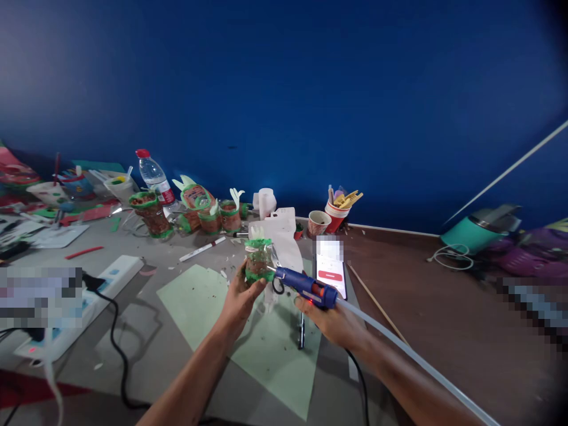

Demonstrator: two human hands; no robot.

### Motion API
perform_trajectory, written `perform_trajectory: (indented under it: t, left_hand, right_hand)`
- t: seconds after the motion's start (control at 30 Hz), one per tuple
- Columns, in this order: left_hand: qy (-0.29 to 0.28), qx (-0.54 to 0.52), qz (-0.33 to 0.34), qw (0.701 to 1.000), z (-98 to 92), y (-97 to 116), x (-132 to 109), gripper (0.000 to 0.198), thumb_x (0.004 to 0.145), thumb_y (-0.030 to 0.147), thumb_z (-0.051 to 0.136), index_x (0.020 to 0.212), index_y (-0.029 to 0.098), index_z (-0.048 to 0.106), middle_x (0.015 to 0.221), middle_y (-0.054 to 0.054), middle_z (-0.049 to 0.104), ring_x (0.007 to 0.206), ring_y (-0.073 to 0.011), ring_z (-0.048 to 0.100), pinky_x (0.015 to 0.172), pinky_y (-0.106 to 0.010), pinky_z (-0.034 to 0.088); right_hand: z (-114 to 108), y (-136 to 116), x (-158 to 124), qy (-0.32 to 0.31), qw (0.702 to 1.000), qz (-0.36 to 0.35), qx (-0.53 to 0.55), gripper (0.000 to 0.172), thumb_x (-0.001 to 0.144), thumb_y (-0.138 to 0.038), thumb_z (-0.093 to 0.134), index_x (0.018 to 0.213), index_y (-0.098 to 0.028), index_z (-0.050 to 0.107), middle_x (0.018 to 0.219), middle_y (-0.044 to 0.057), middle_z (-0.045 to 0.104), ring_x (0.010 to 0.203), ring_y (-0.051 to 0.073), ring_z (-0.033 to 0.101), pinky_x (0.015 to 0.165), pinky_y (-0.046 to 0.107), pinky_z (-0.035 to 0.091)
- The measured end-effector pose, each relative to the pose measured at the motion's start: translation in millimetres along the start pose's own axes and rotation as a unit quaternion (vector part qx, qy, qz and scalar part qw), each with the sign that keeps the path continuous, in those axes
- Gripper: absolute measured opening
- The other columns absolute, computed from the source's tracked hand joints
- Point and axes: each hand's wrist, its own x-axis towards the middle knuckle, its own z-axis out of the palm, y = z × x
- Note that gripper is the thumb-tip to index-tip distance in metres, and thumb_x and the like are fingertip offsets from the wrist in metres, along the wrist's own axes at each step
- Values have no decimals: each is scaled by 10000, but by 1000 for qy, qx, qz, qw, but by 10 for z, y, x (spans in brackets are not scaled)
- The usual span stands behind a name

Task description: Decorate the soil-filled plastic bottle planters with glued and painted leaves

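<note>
Left hand [239, 296] is closed around the green-trimmed cup [258, 260], held above the green sheet [199, 302] mid-tabletop [146, 355]. Right hand [331, 319] grips the glue gun [306, 287], nozzle at the cup's side. Gluing appears unfinished. Similar trimmed cups [208, 213] stand along the far edge.

Soft, fairly dim room light, blue wall [355, 89] brighter in the middle and dark in the corners, faint shadows on the worktop [148, 337], tiny red light glowing on the glue gun [306, 288], edges bent and blurry
</note>
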Motion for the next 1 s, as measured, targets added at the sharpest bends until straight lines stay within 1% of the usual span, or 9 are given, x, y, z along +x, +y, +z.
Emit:
perform_trajectory:
  t: [0.1,0.23,0.43,0.5,0.57,0.63,0.77,0.87,1.0]
  left_hand:
    - [-1,1,2,1000,7,2,3,486,627,315,792,1068,182,636,1032,-80,664,963,-223,588,861,-319,435]
    - [5,-6,-1,1000,-8,-27,12,545,614,312,800,1112,188,618,1041,-82,666,955,-225,595,853,-320,439]
    - [-6,-9,0,1000,-20,-41,7,525,640,292,787,1122,188,606,1074,-83,658,967,-216,592,843,-300,446]
    - [-9,-9,1,1000,-16,-34,4,512,649,287,781,1120,191,605,1076,-77,657,959,-208,593,836,-291,448]
    - [-10,-7,2,1000,-9,-23,2,496,643,290,785,1097,187,616,1058,-75,661,942,-206,596,830,-292,450]
    - [-9,-7,1,1000,0,-11,-1,484,630,301,793,1069,181,629,1038,-75,665,929,-209,597,826,-297,450]
    - [-2,-1,-3,1000,11,7,-9,496,629,294,792,1082,183,624,1054,-74,660,947,-206,588,845,-298,439]
    - [-6,3,-1,1000,8,10,-14,495,641,301,781,1093,184,617,1050,-77,655,954,-211,583,856,-314,435]
    - [-6,0,-2,1000,8,13,-18,475,635,308,783,1064,176,629,1030,-80,652,961,-220,579,854,-319,436]
  right_hand:
    - [3,7,-4,-17,1000,5,-1,318,731,-456,560,854,-181,661,634,16,624,571,173,552,545,262,472]
    - [11,24,-16,-11,1000,24,-8,324,721,-455,565,855,-174,654,585,-1,583,529,154,515,518,255,455]
    - [3,35,-29,-17,998,50,-35,341,716,-486,569,818,-178,671,640,15,601,605,176,552,595,279,487]
    - [1,28,-30,-21,997,60,-40,356,714,-488,570,854,-180,679,646,18,607,604,180,552,584,279,484]
    - [2,23,-28,-7,997,61,-39,373,705,-478,586,916,-186,683,696,29,633,633,189,565,585,274,482]
    - [1,19,-23,4,998,52,-37,371,707,-476,588,927,-192,680,713,30,638,650,190,568,582,263,474]
    - [-17,-5,-13,-41,998,36,-38,290,747,-465,541,751,-194,646,559,-15,528,531,144,467,498,233,412]
    - [-38,-39,-11,-52,997,37,-33,251,756,-430,531,731,-194,613,536,-35,467,502,121,404,483,223,386]
    - [-66,-87,-13,-55,997,33,-35,244,760,-413,523,683,-193,596,521,-43,445,491,113,387,485,219,382]
